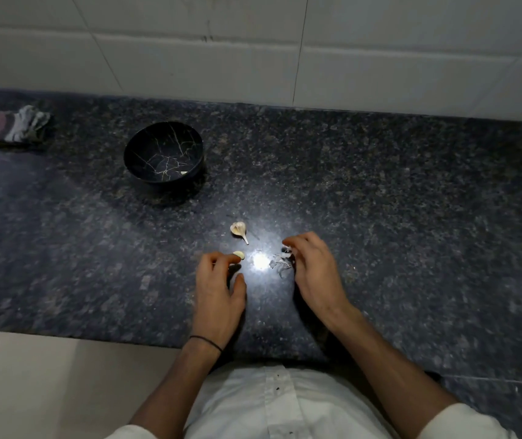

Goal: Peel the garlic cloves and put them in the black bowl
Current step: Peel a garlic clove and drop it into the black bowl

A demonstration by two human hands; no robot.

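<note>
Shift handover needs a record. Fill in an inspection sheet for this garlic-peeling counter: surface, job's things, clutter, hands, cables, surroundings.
Surface: dark speckled granite counter; bright lamp glare between the hands.
Job's things: round black bowl with gold crack lines at the back left, one small pale bit inside; unpeeled garlic clove with a tail lying on the counter; pale yellowish clove, seemingly peeled, at the left fingertips.
Clutter: papery garlic skins by the right hand; folded grey-and-pink cloth at the far left.
Hands: left hand touches the yellowish clove, grip unclear; right hand curled beside the skins, grip unclear.
Cables: nothing seen.
Surroundings: white tiled wall behind the counter.
</note>
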